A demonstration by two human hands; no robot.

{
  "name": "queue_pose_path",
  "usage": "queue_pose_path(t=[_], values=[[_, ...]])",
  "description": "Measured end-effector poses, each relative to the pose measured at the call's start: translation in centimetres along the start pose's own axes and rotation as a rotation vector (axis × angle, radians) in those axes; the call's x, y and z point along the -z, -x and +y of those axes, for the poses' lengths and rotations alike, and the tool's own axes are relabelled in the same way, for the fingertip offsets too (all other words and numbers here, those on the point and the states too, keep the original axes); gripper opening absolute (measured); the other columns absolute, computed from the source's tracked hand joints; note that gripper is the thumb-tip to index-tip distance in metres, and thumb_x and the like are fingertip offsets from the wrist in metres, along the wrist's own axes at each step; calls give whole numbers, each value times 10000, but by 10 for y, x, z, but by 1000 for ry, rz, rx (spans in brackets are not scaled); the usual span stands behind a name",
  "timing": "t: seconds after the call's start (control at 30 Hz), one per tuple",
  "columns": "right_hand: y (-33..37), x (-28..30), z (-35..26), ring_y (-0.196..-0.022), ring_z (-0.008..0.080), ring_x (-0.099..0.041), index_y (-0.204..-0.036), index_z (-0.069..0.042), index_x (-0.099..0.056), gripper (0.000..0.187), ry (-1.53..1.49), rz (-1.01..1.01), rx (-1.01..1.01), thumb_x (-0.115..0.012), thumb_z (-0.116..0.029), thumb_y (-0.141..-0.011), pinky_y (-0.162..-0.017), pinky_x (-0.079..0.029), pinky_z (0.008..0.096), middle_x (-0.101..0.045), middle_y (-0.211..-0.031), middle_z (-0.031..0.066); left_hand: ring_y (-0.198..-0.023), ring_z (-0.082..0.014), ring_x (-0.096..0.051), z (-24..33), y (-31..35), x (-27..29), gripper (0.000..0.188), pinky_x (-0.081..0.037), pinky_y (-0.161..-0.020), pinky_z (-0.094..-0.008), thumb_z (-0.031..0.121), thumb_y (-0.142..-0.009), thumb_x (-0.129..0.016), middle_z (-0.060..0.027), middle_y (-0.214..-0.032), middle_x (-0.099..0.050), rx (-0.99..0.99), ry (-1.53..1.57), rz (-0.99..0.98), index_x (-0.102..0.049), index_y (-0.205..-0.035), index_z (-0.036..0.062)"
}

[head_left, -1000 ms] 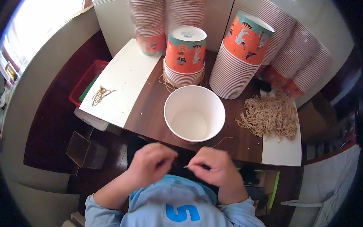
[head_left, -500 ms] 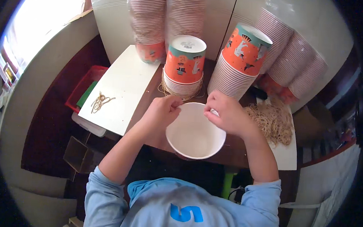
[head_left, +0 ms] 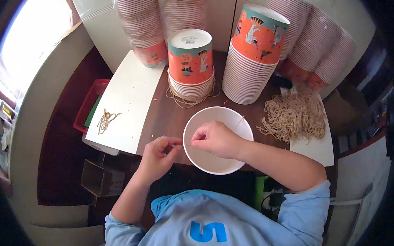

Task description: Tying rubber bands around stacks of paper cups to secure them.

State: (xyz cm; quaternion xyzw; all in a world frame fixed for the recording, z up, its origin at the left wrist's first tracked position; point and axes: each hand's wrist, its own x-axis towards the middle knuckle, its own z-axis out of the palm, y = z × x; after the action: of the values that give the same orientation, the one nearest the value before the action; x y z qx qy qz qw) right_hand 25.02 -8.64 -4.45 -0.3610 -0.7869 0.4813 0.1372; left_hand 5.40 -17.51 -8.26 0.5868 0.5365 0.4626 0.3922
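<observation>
Had a pale wall (head_left: 94, 19) across the back of the room and a bright window (head_left: 28, 39) at the left. Saw, in front of that wall, a brown table (head_left: 156, 115) with a white board (head_left: 124, 101) along its left end and a second white board (head_left: 304, 148) along its right. Made out plastic-wrapped stacks (head_left: 137, 23) at the back left and more wrapped stacks (head_left: 310, 46) at the back right. Found a tall stack (head_left: 248, 77) of orange-topped buckets upside down right of the middle, and a shorter stack (head_left: 190, 60) to its left, with loose string around the base. Spotted an open white bucket (head_left: 221, 116) mouth up at the near edge of the table, and a tangled string pile (head_left: 295, 115) to the right. Held the right hand (head_left: 214, 138) over the bucket's mouth, thumb and fingertips together; could not tell whether with anything between them. Had the left hand (head_left: 159, 154) just beside the bucket's left side, thumb and forefinger pointing toward it; could not tell whether clamped on anything. Saw a small string bundle (head_left: 107, 121) on the left board, and a thin strand (head_left: 240, 121) near the bucket's far right rim.
</observation>
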Motion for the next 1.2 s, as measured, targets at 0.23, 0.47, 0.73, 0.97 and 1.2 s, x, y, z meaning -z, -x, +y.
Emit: queue_pose_path(t=[0.23, 0.47, 0.73, 0.97, 1.2], values=[[2, -1, -6, -696, 149, -635, -854, -8, -688, 171, 23, 32, -22, -663, -164, -789, -648, -503, 299, -681, -761, 98, -733, -118, -612, 11, 4, -5, 177, -478, -602, -234, 50, -826, -633, -100, -855, -652, 4, -117, -6, -654, -992, -9], [-1, -6, 0, -685, 162, -642, -837, -9, -691, 164, -11, 40, 15, -662, -159, -778, -641, -504, 307, -681, -755, 109, -719, -117, -619, 17, 3, -5, 177, -485, -605, -235, 25, -802, -647, -91, -833, -649, -24, -172, -3, -651, -974, -20], [-4, -7, 1, -679, 170, -642, -827, -12, -692, 162, 32, 66, 31, -656, -161, -776, -642, -505, 314, -678, -742, 113, -698, -110, -615, 22, 4, -6, 183, -485, -607, -232, 29, -789, -663, -81, -804, -647, -58, -222, 23, -652, -965, -21], [-7, -11, -2, -674, 166, -638, -817, -15, -694, 161, 43, 56, 44, -668, -167, -772, -642, -503, 311, -677, -729, 113, -671, -182, -631, 26, 1, -7, 131, -494, -586, -275, 34, -780, -663, -128, -788, -642, -134, -382, 22, -653, -898, -23], [31, 33, -27, -768, 284, -645, -1056, -48, -605, 331, 469, -41, 118, -644, -256, -802, -686, -507, 368, -654, -829, 119, -720, -235, -665, 2, 8, -2, 53, -537, -678, -308, 89, -852, -587, -131, -846, -677, 410, 467, -163, -609, -857, 41]])
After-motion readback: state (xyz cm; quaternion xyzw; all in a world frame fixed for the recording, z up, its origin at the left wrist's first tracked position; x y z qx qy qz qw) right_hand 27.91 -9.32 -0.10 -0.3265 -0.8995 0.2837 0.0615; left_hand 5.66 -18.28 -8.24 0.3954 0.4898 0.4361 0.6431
